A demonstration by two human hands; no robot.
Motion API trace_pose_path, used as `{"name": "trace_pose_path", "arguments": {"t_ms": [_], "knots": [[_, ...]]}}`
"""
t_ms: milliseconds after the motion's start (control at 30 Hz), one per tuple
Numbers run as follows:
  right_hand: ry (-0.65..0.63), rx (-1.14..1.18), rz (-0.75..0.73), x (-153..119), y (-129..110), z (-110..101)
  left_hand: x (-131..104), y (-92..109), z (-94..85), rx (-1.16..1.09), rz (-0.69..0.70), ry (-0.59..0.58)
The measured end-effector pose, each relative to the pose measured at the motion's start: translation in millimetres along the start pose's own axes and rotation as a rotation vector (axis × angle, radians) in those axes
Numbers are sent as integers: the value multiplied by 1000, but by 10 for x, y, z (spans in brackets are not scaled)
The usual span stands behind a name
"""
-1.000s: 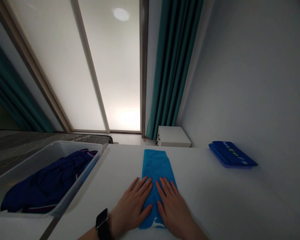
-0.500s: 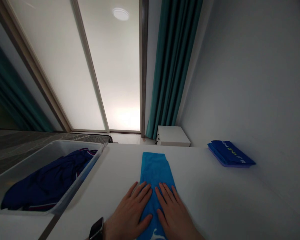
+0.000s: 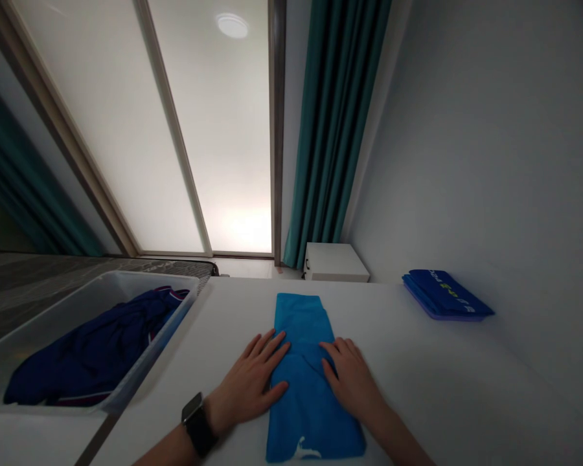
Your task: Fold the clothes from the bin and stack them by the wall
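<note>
Blue cloth [image 3: 307, 401]: on my bench [image 3: 238, 310].
Left hand [image 3: 250, 378]: spread loose on its left edge.
Right hand [image 3: 352, 378]: at its right edge; gripping, I can't tell.

Bare left hand [image 3: 252, 382] is laid palm down, fingers extended and slightly fanned, pointed forward and inward; thumb is spread off the index, aimed toward the other side. Bare left forearm [image 3: 168, 448] is angled in from lower left, wrist kept nearly straight. Bare right hand [image 3: 352, 378] is held back up, fingers bunched and bent, angled forward-left; thumb tip is set near the index tip, pinch can't be confirmed. Bare right forearm [image 3: 398, 432] is angled in from lower right. Hands are set apart at similar reach; elbows are cut off by frame edge.
</note>
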State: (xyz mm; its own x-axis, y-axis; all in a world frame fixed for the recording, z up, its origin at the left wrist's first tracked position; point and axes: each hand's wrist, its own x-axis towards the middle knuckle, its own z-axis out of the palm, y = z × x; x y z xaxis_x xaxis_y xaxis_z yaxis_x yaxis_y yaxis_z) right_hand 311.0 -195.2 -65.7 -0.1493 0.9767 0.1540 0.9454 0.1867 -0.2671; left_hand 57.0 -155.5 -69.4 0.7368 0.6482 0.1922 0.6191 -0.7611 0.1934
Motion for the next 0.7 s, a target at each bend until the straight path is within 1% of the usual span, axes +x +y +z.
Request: {"name": "trace_pose_path", "arguments": {"t_ms": [167,300,400,467,500,600,633,700], "knots": [[-50,55,-26,146,108,-29,-2,3,23,16,-25,-7],[-3,9,-11,210,98,-3,-5,-10,34,18,-18,15],[33,-27,-78,311,73,24,-6,-20,48,22,-12,16],[3,-48,-111,394,64,66,-6,-27,59,26,-13,8],[-27,-57,-96,434,62,94,-6,-30,63,28,-14,4],[-110,-63,25,521,72,190,-6,-31,67,33,-9,8],[-121,-57,57,538,81,217,-6,-29,65,33,-5,13],[-127,-33,71,559,115,256,-7,-24,60,30,-1,21]]}}
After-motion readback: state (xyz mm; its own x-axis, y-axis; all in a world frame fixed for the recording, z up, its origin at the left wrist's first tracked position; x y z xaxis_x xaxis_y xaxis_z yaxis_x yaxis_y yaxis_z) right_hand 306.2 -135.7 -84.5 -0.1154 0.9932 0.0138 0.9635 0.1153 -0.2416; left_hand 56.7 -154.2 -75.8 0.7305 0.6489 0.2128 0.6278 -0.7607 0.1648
